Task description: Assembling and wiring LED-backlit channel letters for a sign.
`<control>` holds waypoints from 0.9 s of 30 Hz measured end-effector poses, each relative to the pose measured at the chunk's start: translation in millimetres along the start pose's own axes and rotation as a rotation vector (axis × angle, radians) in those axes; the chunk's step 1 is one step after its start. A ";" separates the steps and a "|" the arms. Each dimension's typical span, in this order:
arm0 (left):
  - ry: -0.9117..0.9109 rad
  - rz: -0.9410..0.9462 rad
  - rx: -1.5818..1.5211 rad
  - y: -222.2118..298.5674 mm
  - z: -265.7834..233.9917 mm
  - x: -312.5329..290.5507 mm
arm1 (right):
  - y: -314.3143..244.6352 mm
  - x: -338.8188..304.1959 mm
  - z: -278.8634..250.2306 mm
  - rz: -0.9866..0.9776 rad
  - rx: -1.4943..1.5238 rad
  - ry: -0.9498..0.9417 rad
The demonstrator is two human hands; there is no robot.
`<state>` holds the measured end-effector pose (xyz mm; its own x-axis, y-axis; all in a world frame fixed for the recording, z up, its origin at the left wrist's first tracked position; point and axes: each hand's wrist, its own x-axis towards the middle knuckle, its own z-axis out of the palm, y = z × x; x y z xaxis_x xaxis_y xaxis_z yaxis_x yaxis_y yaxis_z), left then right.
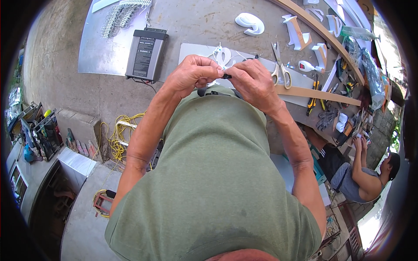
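Note:
Both hands meet in front of my chest, over the near edge of the worktable. My right hand (254, 82) is closed, with a small black piece (227, 76) showing at its fingertips. Thumb and forefinger of my left hand (193, 76) are pinched together right beside that piece; whatever they hold is too small to make out. Just beyond the fingers, a white cord (224, 55) lies in loops on a flat grey panel (191, 51). A pair of scissors (282, 71) with cream handles rests to the right of my right hand.
Left on the table stands a black-and-grey power unit (147, 54), near a pile of white LED strings (124, 17). White curved letter-like pieces (250, 24) lie beyond. A brown strip (322, 94), cutter knives (312, 98) and gloves are at right, where another person (359, 174) works.

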<state>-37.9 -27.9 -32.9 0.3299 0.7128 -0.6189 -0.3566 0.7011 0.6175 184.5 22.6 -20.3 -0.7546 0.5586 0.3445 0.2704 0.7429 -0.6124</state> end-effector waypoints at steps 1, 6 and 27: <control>-0.002 -0.013 -0.029 0.1 0.7 -0.8 | 0.5 -0.1 0.8 -0.042 -0.015 0.018; 0.011 0.048 0.017 -6.0 2.0 0.6 | 5.9 -3.0 0.8 -0.058 0.010 0.048; 0.142 0.717 0.761 -13.5 25.5 -8.1 | -2.3 -11.0 -8.9 0.818 0.677 -0.100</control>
<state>-13.4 -42.7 -23.8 0.1364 0.9906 -0.0091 0.2308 -0.0228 0.9727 197.5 18.0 -16.3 -0.5481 0.7392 -0.3912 0.3516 -0.2207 -0.9097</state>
